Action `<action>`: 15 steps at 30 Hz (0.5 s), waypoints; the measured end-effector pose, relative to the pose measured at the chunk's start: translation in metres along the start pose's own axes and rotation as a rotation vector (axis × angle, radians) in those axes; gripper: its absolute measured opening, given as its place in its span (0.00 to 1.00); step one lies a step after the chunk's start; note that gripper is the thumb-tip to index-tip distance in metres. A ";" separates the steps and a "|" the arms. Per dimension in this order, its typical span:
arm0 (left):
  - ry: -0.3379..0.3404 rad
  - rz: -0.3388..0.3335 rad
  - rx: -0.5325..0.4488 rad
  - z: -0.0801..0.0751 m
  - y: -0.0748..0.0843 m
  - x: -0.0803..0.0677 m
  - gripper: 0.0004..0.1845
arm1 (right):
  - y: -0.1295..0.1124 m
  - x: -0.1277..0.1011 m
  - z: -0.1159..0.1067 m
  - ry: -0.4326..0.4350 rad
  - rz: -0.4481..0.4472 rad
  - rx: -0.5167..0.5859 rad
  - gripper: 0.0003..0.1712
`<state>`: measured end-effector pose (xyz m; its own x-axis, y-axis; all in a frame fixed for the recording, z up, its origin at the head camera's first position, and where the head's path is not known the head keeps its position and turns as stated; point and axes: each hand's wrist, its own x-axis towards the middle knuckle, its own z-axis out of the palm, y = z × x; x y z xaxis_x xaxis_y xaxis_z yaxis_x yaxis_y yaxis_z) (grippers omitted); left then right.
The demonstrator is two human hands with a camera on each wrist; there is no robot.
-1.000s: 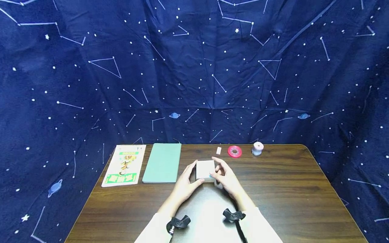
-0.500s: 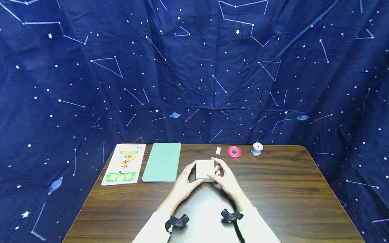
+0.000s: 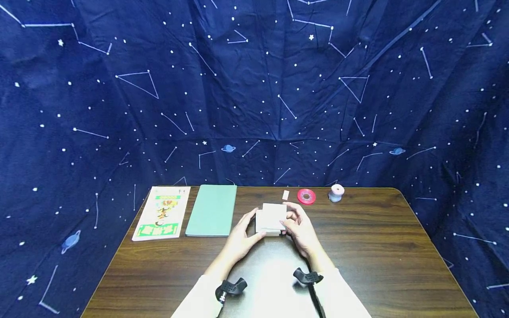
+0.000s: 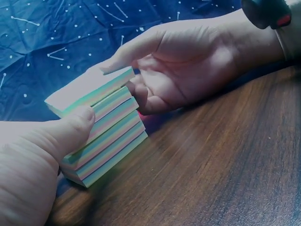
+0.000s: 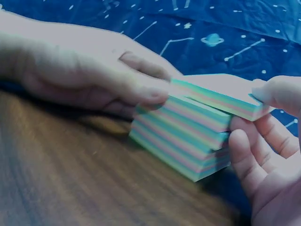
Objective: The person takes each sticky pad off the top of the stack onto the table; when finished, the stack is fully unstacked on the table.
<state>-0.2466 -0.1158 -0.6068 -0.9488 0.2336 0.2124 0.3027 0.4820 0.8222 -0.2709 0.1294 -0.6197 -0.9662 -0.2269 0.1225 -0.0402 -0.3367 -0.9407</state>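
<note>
A stack of square sticky note pads (image 4: 110, 146) with striped, many-coloured edges stands on the wooden table. My left hand (image 3: 238, 242) holds the stack from its left side, thumb (image 4: 77, 127) across the near edge in the left wrist view. With my right hand (image 3: 301, 232) I pinch the top sticky note pad (image 3: 275, 215), its thumb on the white upper face and fingers below. This pad sits askew, shifted to the far right over the pads beneath and tilted up from them in the right wrist view. The lower pads are slightly staggered.
A mint-green notebook (image 3: 212, 210) and a printed booklet (image 3: 162, 213) lie to the left on the table (image 3: 377, 256). Along the back are a small white block (image 3: 285, 194), a pink-red ring-shaped spool (image 3: 306, 196) and a white spool (image 3: 336, 193). A starry blue cloth (image 3: 254, 88) hangs behind.
The top sticky note pad, earlier lined up with the stack, has moved away and to the right with my right hand. My left hand stays at the stack.
</note>
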 end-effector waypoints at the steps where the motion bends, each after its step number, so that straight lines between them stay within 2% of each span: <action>1: 0.002 -0.001 0.000 0.000 0.000 0.000 0.44 | -0.001 0.000 -0.001 -0.003 0.005 0.025 0.37; 8: 0.004 -0.017 0.015 0.000 -0.001 0.001 0.45 | -0.010 0.000 -0.015 0.032 -0.010 0.104 0.36; 12: -0.002 -0.029 0.016 0.000 0.000 0.000 0.45 | -0.015 -0.001 -0.029 0.081 -0.039 0.074 0.35; 15: -0.002 -0.029 0.025 0.000 -0.001 -0.001 0.45 | -0.020 -0.002 -0.040 0.121 -0.055 -0.010 0.35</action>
<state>-0.2460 -0.1159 -0.6078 -0.9570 0.2207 0.1880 0.2776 0.5097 0.8143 -0.2783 0.1730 -0.6138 -0.9861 -0.0961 0.1357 -0.0961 -0.3366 -0.9367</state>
